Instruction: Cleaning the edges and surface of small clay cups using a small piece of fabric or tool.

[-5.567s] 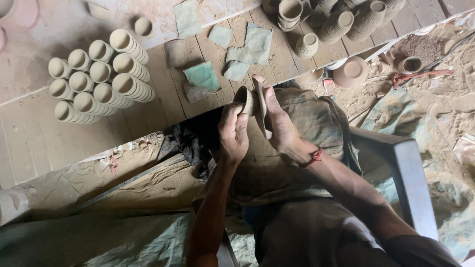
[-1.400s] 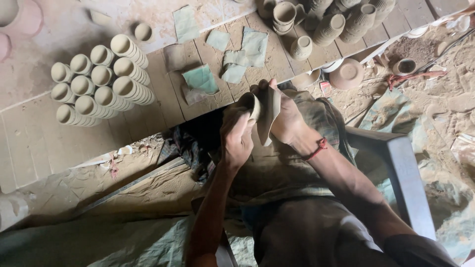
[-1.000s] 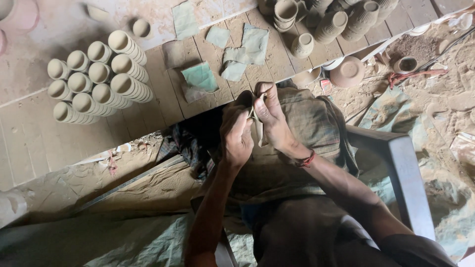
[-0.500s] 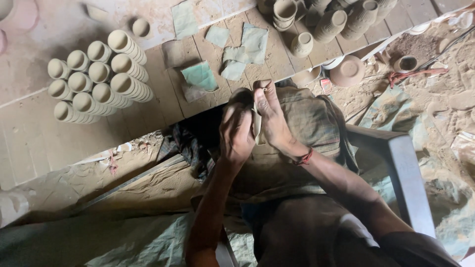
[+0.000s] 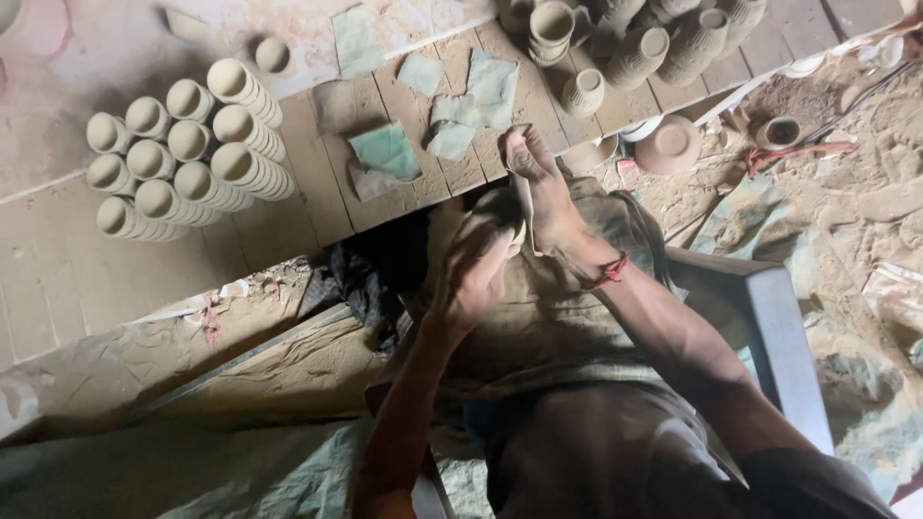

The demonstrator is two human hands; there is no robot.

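Small unfired clay cup held between two hands over the lap.

The clay cup (image 5: 500, 207) is pale tan, matt and dusty, just below the plank surface (image 5: 317, 207). The left hand (image 5: 473, 274) cups it from beneath, fingers curled; the right hand (image 5: 543, 187) presses flat against its side, fingers together.

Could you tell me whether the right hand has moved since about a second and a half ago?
Yes. The right hand has shifted left and slightly up, closer over the clay cup and towards the plank edge.
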